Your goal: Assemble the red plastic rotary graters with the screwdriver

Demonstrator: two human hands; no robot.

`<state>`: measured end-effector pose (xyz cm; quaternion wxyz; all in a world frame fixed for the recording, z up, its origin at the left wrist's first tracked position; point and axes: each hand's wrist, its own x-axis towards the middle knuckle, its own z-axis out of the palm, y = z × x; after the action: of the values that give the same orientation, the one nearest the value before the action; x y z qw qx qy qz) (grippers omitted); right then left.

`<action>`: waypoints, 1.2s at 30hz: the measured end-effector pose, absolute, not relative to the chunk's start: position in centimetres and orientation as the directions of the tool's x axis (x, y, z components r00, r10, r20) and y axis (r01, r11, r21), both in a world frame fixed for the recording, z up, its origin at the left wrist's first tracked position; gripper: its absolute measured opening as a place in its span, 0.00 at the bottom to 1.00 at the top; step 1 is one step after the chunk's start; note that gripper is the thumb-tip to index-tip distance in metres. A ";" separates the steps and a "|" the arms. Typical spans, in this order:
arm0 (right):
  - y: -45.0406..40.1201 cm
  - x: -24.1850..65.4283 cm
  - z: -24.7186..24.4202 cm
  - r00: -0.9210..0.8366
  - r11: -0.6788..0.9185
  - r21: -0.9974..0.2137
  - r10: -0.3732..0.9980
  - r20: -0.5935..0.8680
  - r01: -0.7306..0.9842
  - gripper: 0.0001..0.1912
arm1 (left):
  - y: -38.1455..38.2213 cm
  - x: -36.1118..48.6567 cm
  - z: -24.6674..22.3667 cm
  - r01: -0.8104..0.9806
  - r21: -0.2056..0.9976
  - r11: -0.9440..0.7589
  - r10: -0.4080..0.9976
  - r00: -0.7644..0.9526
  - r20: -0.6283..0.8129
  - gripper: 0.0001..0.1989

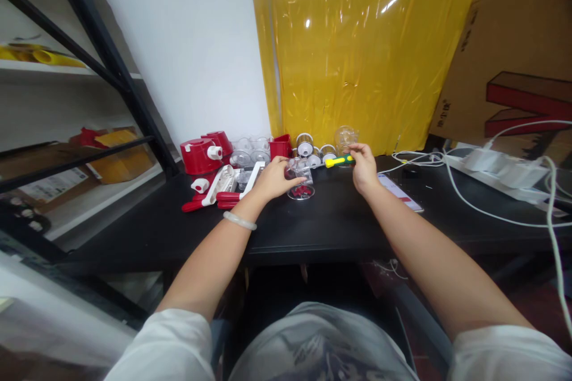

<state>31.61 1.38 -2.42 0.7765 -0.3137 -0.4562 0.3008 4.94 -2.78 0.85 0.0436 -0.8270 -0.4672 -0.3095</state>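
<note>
My left hand (276, 180) is closed around a clear plastic part (305, 171), tilted above the black table. Between the fingers of my right hand (364, 169) is a yellow and green screwdriver (338, 161), its shaft pointing left at the clear part. Just below the clear part lies a round transparent dish (301, 192) with small red pieces in it. Left of my left hand are white parts with red handles (232, 196). Behind my hands stand several round silver-rimmed parts (305, 145) and a clear round container (346, 138).
Red housings (201, 156) stand at the back left, near a red box (280, 147). A phone (400, 193) lies right of my right hand. White cables and a power strip (496, 177) occupy the right side. Shelves (71, 208) flank the left.
</note>
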 end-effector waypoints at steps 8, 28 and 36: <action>2.1 31.4 -2.5 0.445 0.634 -0.743 0.741 0.503 -0.216 0.11 | -2.8 5.0 0.9 0.801 0.223 -0.555 0.752 0.369 0.546 0.26; 1.3 31.3 -1.9 0.388 0.619 -0.679 0.782 0.488 -0.393 0.15 | -2.7 4.9 0.8 0.803 0.223 -0.552 0.753 0.366 0.547 0.27; 0.9 31.1 -2.0 0.340 0.570 -0.723 0.819 0.463 -0.390 0.13 | -2.6 4.9 0.7 0.803 0.210 -0.558 0.745 0.373 0.553 0.28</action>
<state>31.10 0.94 -2.04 0.7783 -0.2531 -0.4236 0.3882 4.87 -2.61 0.69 0.0471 -0.8273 -0.4676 -0.3078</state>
